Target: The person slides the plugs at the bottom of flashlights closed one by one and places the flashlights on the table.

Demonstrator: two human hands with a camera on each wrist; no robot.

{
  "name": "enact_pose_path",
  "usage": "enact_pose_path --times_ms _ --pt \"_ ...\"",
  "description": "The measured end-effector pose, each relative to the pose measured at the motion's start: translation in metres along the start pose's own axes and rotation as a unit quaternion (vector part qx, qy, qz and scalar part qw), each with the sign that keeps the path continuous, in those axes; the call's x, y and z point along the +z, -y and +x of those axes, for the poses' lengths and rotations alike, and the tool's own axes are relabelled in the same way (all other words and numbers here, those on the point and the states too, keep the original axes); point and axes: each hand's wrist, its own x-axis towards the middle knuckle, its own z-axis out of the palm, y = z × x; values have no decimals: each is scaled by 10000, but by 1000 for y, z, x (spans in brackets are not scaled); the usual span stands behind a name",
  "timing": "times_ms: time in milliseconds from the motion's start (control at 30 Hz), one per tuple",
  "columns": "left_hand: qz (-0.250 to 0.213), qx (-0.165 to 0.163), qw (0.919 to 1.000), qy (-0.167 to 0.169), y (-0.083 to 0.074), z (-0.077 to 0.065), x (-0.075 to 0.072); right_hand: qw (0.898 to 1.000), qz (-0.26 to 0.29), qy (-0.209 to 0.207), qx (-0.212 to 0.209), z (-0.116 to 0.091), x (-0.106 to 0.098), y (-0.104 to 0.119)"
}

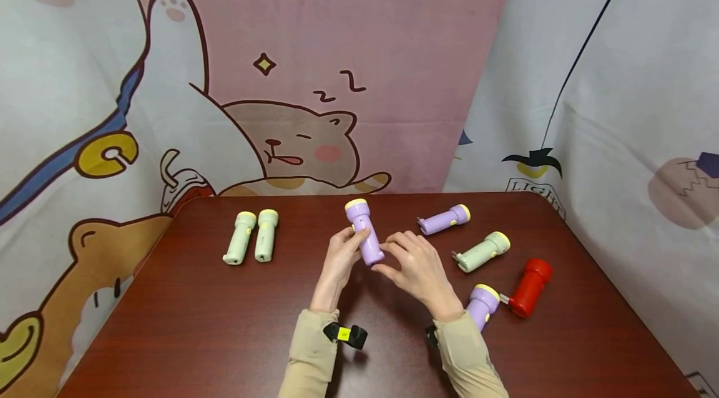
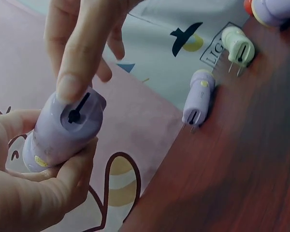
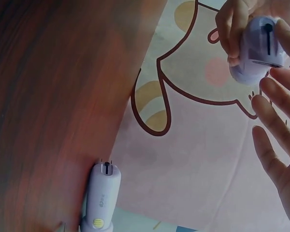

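Observation:
My left hand (image 1: 342, 251) grips a purple flashlight (image 1: 365, 232) above the table. Its yellow-rimmed head points up and away, and its tail is towards me. In the left wrist view, a round recess with a black slot shows on the tail of this purple flashlight (image 2: 75, 116). The right hand (image 1: 415, 264) is at that tail, its thumb touching the end and its other fingers spread, fairly straight, beside it. Several flashlights lie around: a second purple flashlight (image 1: 444, 220) beyond the right hand, and a third purple flashlight (image 1: 481, 305) partly hidden by the right forearm.
On the left of the brown table (image 1: 224, 323) lie two green flashlights (image 1: 240, 237), side by side. Another green flashlight (image 1: 482, 252) and a red flashlight (image 1: 530, 287) lie to the right. Metal prongs stick out from some tails. A printed cloth (image 1: 393, 73) hangs behind the table.

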Motion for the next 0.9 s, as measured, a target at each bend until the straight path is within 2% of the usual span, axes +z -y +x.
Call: enact_pose_path --times_ms 300,433,500,567,733,900 --pt "629 106 9957 -667 1 7 -17 10000 47 -20 72 -1 -1 -1" --pt "1267 145 9863 -1047 -1 10 -32 9999 46 -54 126 -2 -4 -3" --pt "1692 78 9778 -1230 -3 12 -41 9998 41 -46 178 -2 -5 -4" --pt "2159 0 9661 -1418 -6 13 -50 9997 29 -32 226 -2 -7 -5" --pt "3134 -77 9323 -1805 -14 19 -75 9996 -3 -97 270 -3 -9 -9" --pt "3789 22 8995 -2176 -19 25 -96 9992 -47 -111 389 -6 -13 -15"
